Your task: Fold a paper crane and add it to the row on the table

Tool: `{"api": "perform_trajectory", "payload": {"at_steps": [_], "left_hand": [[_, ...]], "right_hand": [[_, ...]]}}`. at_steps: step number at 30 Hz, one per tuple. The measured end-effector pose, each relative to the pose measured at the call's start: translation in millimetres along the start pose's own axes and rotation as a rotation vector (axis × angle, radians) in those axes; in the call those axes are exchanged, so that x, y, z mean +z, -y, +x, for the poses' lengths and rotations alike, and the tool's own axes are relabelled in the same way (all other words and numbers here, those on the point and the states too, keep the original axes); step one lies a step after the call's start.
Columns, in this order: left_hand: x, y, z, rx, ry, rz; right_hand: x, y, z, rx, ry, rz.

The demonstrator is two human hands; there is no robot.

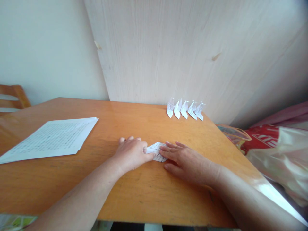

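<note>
A small folded piece of printed paper (157, 150) lies on the wooden table between my two hands. My left hand (132, 152) pinches its left end between thumb and curled forefinger. Over its right part my right hand (179, 157) rests palm down, fingers stretched out and pressing the paper against the tabletop. The right end of the paper is hidden beneath those fingers.
A stack of printed sheets (55, 136) lies at the left of the table (125, 122). Several folded paper pieces (184, 110) stand in a row at the back right, near the wall panel (154, 57). Bags (281, 154) sit beyond the right edge; a chair (14, 96) stands far left.
</note>
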State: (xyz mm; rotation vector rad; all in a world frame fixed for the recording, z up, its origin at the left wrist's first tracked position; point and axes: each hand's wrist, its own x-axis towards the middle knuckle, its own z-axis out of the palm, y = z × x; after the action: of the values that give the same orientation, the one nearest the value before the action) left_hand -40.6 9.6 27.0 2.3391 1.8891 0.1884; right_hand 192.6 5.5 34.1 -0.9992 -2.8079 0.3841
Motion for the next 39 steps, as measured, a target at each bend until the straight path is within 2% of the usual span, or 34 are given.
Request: {"api": "perform_trajectory", "payload": {"at_steps": [19, 23, 25, 31, 35, 39], "left_hand": [[-16.5, 16.1, -3.7, -0.01, 0.129, -0.106], [-18.0, 19.3, -4.0, -0.022, 0.134, -0.135], [-16.2, 21.5, -2.2, -0.019, 0.096, -0.171], [-0.8, 16.1, 5.0, 0.188, -0.108, -0.345], [9.7, 5.1, 3.8, 0.328, -0.113, -0.326], [11.1, -0.3, 0.5, 0.398, -0.082, -0.229]], "right_hand": [[0.4, -2.0, -0.7, 0.025, 0.036, -0.021], [2.4, -3.7, -0.5, 0.019, 0.018, 0.007], [3.4, -4.6, -0.6, 0.019, 0.01, 0.012], [0.4, -0.1, -0.6, 0.027, 0.019, -0.016], [-2.3, 3.2, -0.6, 0.023, 0.023, -0.009], [-2.1, 2.6, -0.7, 0.011, 0.015, -0.003]]}}
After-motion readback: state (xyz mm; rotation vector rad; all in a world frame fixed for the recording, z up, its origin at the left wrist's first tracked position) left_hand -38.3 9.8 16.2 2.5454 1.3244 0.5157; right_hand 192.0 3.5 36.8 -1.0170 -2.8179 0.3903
